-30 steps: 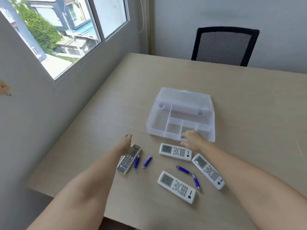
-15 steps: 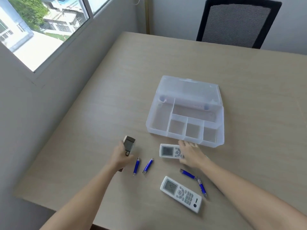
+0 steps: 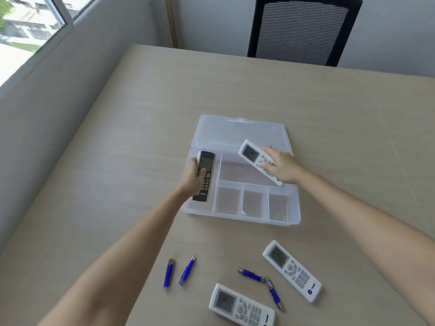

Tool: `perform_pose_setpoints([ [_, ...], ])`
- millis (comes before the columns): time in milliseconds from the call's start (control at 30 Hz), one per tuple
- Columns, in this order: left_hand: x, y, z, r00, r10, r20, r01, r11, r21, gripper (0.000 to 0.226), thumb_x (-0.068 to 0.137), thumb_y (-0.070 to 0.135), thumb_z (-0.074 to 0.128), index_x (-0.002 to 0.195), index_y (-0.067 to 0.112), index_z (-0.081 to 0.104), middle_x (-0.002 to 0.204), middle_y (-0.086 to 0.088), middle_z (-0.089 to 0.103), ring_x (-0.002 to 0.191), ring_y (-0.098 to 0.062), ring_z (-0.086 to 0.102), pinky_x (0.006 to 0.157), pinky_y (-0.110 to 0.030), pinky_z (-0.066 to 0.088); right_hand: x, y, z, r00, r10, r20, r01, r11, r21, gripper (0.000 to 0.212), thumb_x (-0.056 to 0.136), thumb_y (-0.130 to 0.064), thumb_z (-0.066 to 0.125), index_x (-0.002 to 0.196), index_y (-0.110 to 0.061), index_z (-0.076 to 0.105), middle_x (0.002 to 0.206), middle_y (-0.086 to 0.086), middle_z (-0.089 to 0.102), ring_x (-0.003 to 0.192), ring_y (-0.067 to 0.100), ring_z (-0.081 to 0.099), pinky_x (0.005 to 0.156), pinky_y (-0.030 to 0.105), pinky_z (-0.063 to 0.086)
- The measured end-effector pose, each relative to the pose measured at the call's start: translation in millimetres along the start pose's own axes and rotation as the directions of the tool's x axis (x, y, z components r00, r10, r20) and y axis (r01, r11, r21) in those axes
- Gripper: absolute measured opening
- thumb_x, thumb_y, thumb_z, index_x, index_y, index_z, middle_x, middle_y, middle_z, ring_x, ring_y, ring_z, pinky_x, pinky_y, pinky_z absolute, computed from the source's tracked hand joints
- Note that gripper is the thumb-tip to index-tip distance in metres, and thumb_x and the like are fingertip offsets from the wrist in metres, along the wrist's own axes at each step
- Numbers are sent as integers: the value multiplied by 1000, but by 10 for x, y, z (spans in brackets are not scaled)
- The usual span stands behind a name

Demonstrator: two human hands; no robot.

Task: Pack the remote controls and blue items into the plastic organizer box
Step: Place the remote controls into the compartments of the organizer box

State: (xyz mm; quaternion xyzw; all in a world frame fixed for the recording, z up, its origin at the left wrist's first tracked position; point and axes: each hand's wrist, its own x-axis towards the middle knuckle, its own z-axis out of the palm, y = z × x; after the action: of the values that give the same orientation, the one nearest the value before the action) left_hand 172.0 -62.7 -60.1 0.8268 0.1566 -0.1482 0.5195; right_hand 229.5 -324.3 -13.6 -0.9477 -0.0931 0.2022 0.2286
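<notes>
The left hand (image 3: 193, 177) grips a dark slim remote control (image 3: 204, 176), its long axis in line with the long left compartment of the clear plastic organizer box (image 3: 295, 208) beneath. The right hand (image 3: 283, 166) holds a white remote control (image 3: 253, 156) slantwise over the wide compartment.

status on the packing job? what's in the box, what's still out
Done: nothing released in the organizer box yet. In hand: the left hand holds the dark remote over the long left compartment; the right hand holds a white remote over the large one. Left: two white remotes and four blue items on the table.
</notes>
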Motion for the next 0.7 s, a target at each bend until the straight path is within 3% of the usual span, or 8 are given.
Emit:
perform_pose_setpoints([
  [67, 27, -136, 77, 997, -75, 3, 74, 993, 89, 18, 96, 9, 38, 113, 3, 40, 96, -12, 51, 90, -33, 55, 84, -54, 51, 125, -12, 108, 991, -31, 128, 44, 994, -101, 39, 88, -29, 59, 125, -22, 48, 109, 10, 65, 98, 33, 58, 80, 40, 46],
  [167, 15, -233, 148, 989, -147, -27, 149, 976, 156, 16, 95, 11, 41, 110, 4, 41, 97, -13, 53, 92, -34, 56, 83, -46, 48, 273, -103, 256, 976, -58, 212, 74, 995, -67, 44, 83, -27, 67, 121, -26, 45, 107, 10, 64, 92, 29, 55, 79, 38, 43],
  [267, 4, -228, 189, 977, -212, -32, 214, 975, 69, 34, 94, 12, 46, 126, 4, 37, 105, -15, 55, 93, -30, 55, 81, -42, 48, 337, -158, 344, 966, -51, 255, 57, 998, -15, 35, 83, -24, 69, 113, -24, 51, 82, 1, 59, 77, 23, 52, 67, 32, 43],
  [333, 4, -203, 216, 972, -231, -46, 233, 971, 45, 37, 93, 14, 48, 126, 5, 38, 113, -19, 58, 99, -33, 58, 85, -43, 49, 348, -163, 380, 960, -46, 276, 45, 999, 12, 32, 84, -21, 68, 113, -23, 55, 74, -6, 53, 74, 20, 51, 65, 28, 39],
  [433, 33, -178, 266, 961, -261, -88, 273, 947, 168, 32, 92, 17, 50, 120, 1, 47, 115, -19, 61, 104, -35, 58, 84, -39, 47, 388, -96, 466, 962, -33, 270, 27, 999, 28, 37, 83, -21, 69, 118, -24, 59, 104, 3, 64, 97, 23, 55, 82, 30, 41],
  [500, 32, -159, 281, 960, -250, -127, 277, 920, 277, 30, 92, 19, 51, 114, -2, 51, 114, -21, 62, 105, -38, 58, 80, -37, 46, 393, -83, 518, 968, -24, 250, 32, 999, -29, 44, 86, -23, 65, 129, -25, 56, 123, 13, 60, 120, 27, 50, 99, 35, 39],
  [600, -39, -119, 274, 975, -191, -111, 221, 849, 479, 31, 91, 21, 52, 108, -4, 54, 116, -26, 57, 105, -39, 56, 79, -38, 43, 320, -145, 557, 963, 14, 268, 15, 994, -105, 48, 95, -22, 51, 142, -15, 42, 133, 20, 53, 137, 32, 32, 109, 34, 27],
  [700, -232, -95, 257, 991, -102, -84, 132, 789, 600, 32, 89, 19, 50, 113, -1, 53, 122, -22, 50, 111, -39, 50, 90, -45, 45, 129, -196, 503, 971, 4, 239, 11, 998, -61, 48, 97, -23, 48, 142, -9, 39, 138, 21, 49, 138, 30, 33, 111, 33, 26],
])
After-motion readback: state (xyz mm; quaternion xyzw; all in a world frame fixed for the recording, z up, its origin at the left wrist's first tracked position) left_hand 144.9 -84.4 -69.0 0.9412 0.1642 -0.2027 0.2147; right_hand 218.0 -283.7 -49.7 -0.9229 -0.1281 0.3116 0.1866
